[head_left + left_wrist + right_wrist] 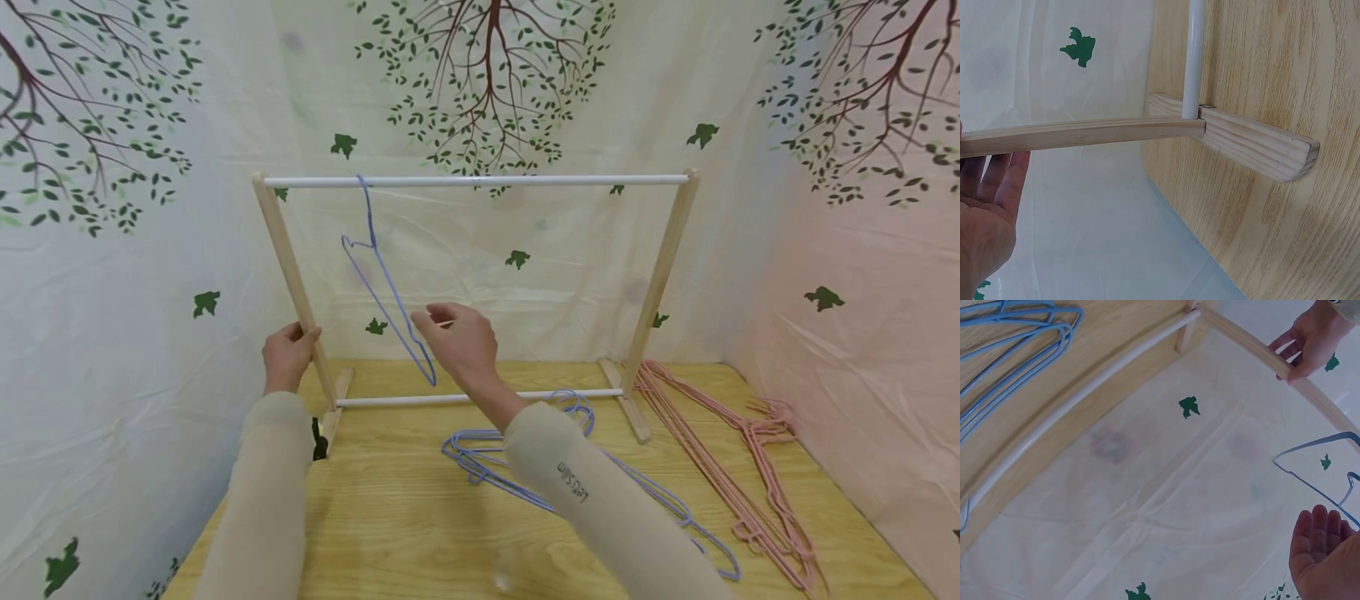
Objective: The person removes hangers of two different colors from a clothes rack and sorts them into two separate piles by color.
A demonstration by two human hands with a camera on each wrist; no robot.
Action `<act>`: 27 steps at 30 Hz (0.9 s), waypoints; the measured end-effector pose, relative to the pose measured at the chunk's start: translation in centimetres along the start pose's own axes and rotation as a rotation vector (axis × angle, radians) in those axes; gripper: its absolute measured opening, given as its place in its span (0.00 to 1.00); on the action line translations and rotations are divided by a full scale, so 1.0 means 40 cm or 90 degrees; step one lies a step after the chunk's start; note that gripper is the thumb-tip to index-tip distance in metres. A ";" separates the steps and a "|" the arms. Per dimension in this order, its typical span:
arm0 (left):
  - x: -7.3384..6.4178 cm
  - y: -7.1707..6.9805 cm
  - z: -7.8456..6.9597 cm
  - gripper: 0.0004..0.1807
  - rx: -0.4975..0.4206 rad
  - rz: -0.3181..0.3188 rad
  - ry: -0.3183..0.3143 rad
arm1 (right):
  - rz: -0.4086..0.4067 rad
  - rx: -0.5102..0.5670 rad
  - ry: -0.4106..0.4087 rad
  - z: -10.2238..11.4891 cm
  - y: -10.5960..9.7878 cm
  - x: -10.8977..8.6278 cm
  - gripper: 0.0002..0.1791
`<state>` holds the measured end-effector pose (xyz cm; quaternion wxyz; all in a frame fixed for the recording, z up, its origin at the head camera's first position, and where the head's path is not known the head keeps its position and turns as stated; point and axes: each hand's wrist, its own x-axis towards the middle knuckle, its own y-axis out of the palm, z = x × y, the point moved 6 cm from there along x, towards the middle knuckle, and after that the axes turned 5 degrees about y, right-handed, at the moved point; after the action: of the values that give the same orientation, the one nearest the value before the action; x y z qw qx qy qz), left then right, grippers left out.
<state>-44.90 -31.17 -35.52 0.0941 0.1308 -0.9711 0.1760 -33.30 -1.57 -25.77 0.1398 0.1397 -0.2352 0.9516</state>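
A blue hanger hangs by its hook from the white upper rod of a wooden rack, towards the left end. My left hand grips the rack's left wooden post low down; the left wrist view shows fingers against that post. My right hand is beside the hanger's lower right side, fingers loosely bent. In the right wrist view, the right hand holds nothing, its palm visible near the hanger; whether it touches the wire I cannot tell.
Several blue hangers lie on the wooden table, partly behind my right forearm. Pink hangers are piled at the right. A white lower rod joins the rack's feet. A small black object sits by the left foot.
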 end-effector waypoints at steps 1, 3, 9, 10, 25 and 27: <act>0.000 -0.001 0.000 0.25 0.001 -0.001 0.001 | 0.000 -0.006 0.005 0.003 0.007 -0.001 0.20; 0.000 -0.002 -0.001 0.25 0.002 -0.002 0.001 | 0.001 -0.018 0.014 0.008 0.020 -0.003 0.21; -0.003 -0.002 -0.003 0.25 -0.016 0.002 -0.007 | 0.015 -0.056 0.026 0.010 0.048 -0.009 0.22; -0.003 -0.002 -0.003 0.26 -0.017 0.002 -0.008 | 0.019 -0.061 0.027 0.010 0.051 -0.009 0.22; -0.004 0.003 0.000 0.27 -0.023 0.015 -0.015 | 0.017 -0.113 0.010 0.005 0.058 0.003 0.11; -0.003 0.003 0.001 0.27 -0.023 0.017 -0.016 | 0.017 -0.108 0.010 0.003 0.055 0.005 0.10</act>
<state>-44.85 -31.05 -35.64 0.0815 0.1182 -0.9769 0.1580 -34.20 -3.45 -26.49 0.1404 0.1169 -0.3159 0.9310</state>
